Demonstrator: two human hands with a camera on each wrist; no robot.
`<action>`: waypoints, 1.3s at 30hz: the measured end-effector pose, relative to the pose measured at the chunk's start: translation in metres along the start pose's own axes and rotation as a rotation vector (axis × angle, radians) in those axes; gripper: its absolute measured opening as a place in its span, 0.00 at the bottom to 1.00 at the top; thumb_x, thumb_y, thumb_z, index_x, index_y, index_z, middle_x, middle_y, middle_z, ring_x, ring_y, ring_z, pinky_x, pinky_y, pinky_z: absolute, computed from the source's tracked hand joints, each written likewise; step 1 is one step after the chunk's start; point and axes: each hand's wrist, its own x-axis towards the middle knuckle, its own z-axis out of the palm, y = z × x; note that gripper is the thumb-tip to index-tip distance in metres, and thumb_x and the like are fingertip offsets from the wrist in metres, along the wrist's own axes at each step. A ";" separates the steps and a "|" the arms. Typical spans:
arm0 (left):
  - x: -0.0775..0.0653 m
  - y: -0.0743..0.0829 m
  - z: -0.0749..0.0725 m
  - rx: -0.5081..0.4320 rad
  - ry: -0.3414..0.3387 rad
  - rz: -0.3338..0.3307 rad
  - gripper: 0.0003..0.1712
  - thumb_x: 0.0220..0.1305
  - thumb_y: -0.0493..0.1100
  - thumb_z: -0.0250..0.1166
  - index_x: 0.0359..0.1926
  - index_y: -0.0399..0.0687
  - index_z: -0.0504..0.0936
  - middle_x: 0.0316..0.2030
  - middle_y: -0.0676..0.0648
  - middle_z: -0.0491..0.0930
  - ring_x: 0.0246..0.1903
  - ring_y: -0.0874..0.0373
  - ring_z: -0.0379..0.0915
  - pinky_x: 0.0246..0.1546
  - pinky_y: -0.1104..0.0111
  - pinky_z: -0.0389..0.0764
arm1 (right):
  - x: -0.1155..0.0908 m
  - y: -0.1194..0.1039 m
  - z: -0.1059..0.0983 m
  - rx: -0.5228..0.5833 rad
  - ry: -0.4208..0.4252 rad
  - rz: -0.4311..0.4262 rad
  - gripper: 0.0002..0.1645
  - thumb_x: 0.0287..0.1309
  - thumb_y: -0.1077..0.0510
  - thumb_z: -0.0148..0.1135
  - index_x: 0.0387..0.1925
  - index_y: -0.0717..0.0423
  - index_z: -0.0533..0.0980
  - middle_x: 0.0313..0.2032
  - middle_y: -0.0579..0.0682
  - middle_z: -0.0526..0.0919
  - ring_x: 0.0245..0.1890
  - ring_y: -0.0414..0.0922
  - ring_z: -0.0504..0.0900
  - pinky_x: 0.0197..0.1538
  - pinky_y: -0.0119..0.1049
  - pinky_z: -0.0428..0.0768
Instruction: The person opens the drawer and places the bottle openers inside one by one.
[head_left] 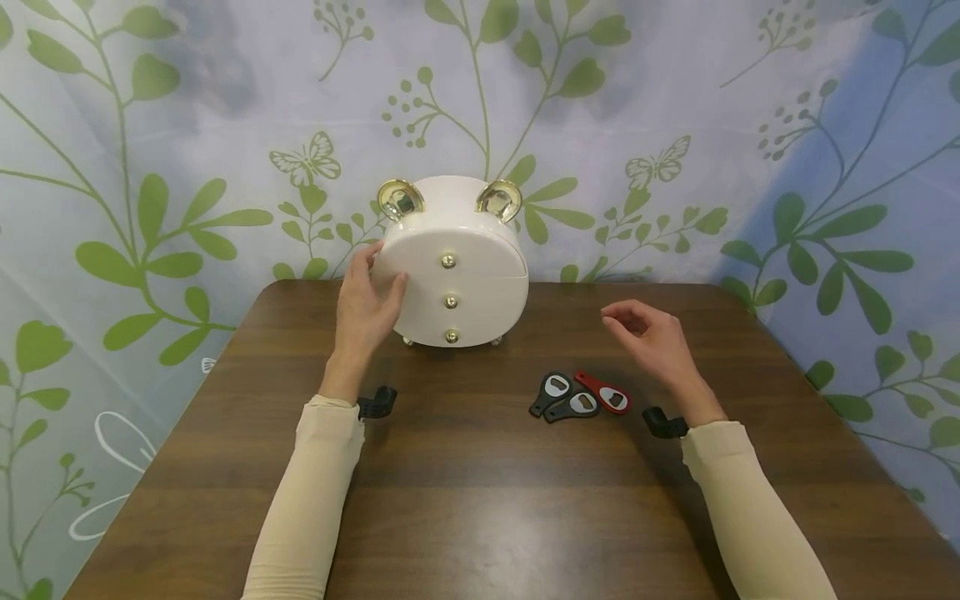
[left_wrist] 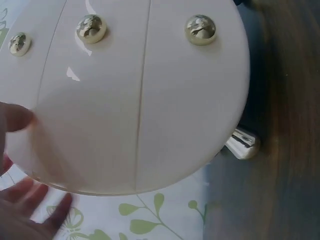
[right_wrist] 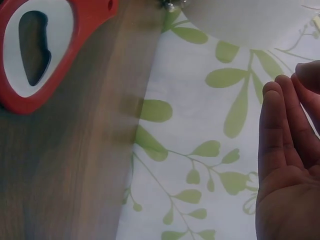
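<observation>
A round white drawer box (head_left: 465,287) with gold ears, small gold feet and three gold knobs (left_wrist: 200,29) down its front stands at the back of the table. My left hand (head_left: 365,296) is at its left side, thumb over the front face and the other fingers along the side edge; these fingers look relaxed and blurred in the left wrist view. My right hand (head_left: 651,337) hovers over the table to the right, holding nothing, its fingers nearly straight and the thumb near their tips. Below it to the left lie a red bottle opener (head_left: 604,392) and two black bottle openers (head_left: 551,393).
The brown wooden table (head_left: 450,500) runs back to a cloth backdrop (head_left: 600,108) printed with green leaves and butterflies. A black wrist mount (head_left: 377,403) shows at the left wrist, another mount (head_left: 663,422) at the right.
</observation>
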 end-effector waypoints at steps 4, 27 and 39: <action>0.001 0.000 -0.007 -0.042 0.066 0.061 0.32 0.61 0.44 0.66 0.63 0.41 0.67 0.58 0.39 0.70 0.60 0.48 0.66 0.55 0.53 0.72 | 0.001 0.000 0.001 -0.015 -0.004 -0.012 0.11 0.61 0.51 0.65 0.43 0.48 0.82 0.39 0.45 0.86 0.37 0.29 0.81 0.42 0.19 0.77; 0.000 -0.008 -0.012 -0.089 -0.138 -0.056 0.31 0.70 0.53 0.55 0.71 0.59 0.62 0.68 0.48 0.66 0.65 0.53 0.66 0.63 0.57 0.70 | 0.029 -0.083 0.081 0.225 -0.020 -0.108 0.09 0.58 0.51 0.67 0.41 0.47 0.83 0.38 0.44 0.87 0.37 0.38 0.85 0.44 0.35 0.83; 0.001 -0.007 -0.014 -0.113 -0.139 -0.051 0.29 0.71 0.49 0.56 0.70 0.50 0.66 0.65 0.42 0.70 0.63 0.51 0.68 0.59 0.59 0.74 | 0.036 -0.117 0.127 0.309 0.064 -0.098 0.11 0.55 0.52 0.70 0.39 0.51 0.85 0.35 0.46 0.88 0.36 0.37 0.86 0.41 0.30 0.83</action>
